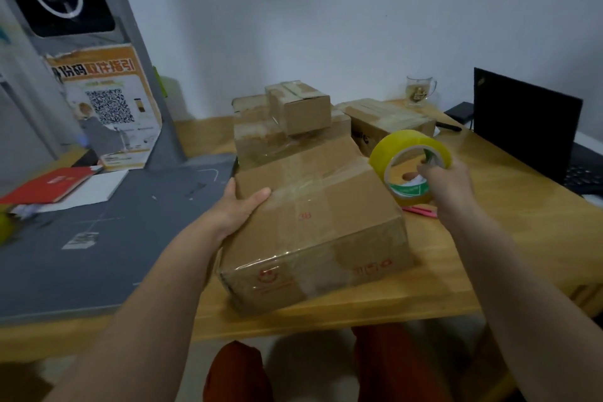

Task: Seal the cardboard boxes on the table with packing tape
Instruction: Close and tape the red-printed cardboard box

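Note:
A large cardboard box (313, 225) lies on the wooden table (509, 222) in front of me, with shiny clear tape across its top and front. My left hand (241, 209) grips the box's left top edge, thumb on top. My right hand (447, 183) holds a yellow roll of packing tape (409, 166) just off the box's right side, fingers hooked through the core. Behind it stands a taped box (261, 137) with a small box (300, 108) on top, and another flat box (388, 124) lies at the back right.
A pink cutter (421, 210) lies on the table under the tape roll. A glass mug (419, 91) stands by the wall. A black laptop (525, 121) sits at the right. A grey mat (81, 238), a red book (49, 186) and a poster (107, 108) fill the left.

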